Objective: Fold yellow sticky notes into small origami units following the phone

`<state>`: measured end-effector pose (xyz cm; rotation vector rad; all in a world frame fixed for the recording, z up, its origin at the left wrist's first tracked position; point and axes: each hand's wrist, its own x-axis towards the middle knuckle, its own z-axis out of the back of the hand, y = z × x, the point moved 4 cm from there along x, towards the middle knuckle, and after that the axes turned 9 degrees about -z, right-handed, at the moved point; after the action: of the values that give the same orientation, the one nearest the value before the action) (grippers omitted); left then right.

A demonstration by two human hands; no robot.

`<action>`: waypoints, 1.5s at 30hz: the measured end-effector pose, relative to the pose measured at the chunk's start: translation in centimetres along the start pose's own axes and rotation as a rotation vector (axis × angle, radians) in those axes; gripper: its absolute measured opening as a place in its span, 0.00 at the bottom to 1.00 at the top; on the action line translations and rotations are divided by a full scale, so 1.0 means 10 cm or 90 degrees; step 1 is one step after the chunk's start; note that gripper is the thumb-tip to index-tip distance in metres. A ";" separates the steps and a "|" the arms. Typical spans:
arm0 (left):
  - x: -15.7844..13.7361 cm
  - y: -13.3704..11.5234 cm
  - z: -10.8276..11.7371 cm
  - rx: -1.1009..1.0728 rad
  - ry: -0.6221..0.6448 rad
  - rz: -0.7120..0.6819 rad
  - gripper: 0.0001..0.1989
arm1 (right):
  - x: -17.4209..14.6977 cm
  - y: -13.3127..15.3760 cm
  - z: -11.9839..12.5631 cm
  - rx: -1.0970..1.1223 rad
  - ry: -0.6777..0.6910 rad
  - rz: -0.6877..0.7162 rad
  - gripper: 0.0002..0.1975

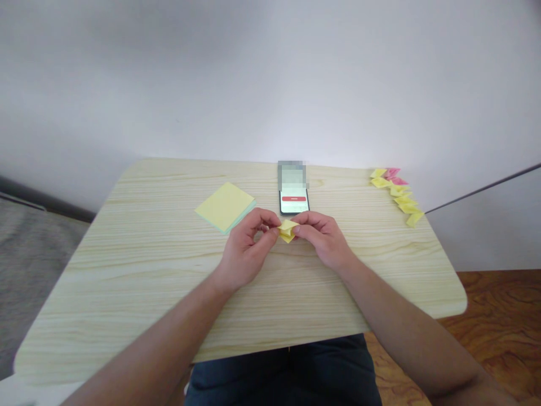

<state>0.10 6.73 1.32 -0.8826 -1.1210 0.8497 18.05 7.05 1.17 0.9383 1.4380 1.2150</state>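
Observation:
Between my two hands is a small folded piece of yellow paper (288, 230), partly opened out into pointed flaps. My left hand (249, 242) pinches its left corner between thumb and fingers. The right corner is pinched by my right hand (323, 237) in the same way. Fingers cover both ends of the paper, so only its middle shows. Just beyond the hands lies a phone (295, 204) with its screen lit and a red button near the bottom.
A stack of square paper (225, 206), yellow on top with green beneath, lies left of the phone. Several folded yellow paper pieces (403, 200) and pink folded paper (396, 177) sit along the right edge of the wooden table (147, 270). A white wall (253, 84) stands behind.

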 end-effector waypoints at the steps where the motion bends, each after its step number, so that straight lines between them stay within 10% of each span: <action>1: 0.00 0.00 0.00 0.000 0.001 -0.001 0.04 | 0.00 0.00 -0.01 0.001 -0.001 -0.002 0.06; 36: -0.04 -0.06 -0.05 0.202 -0.034 -0.089 0.04 | -0.06 -0.02 -0.06 -0.214 -0.074 0.055 0.07; 45: -0.02 0.03 -0.01 0.134 0.022 0.041 0.07 | -0.02 -0.02 -0.03 -0.060 -0.023 0.025 0.04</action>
<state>0.10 6.67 0.98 -0.7586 -0.9572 0.9825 17.85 6.71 1.03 0.9238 1.3271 1.2776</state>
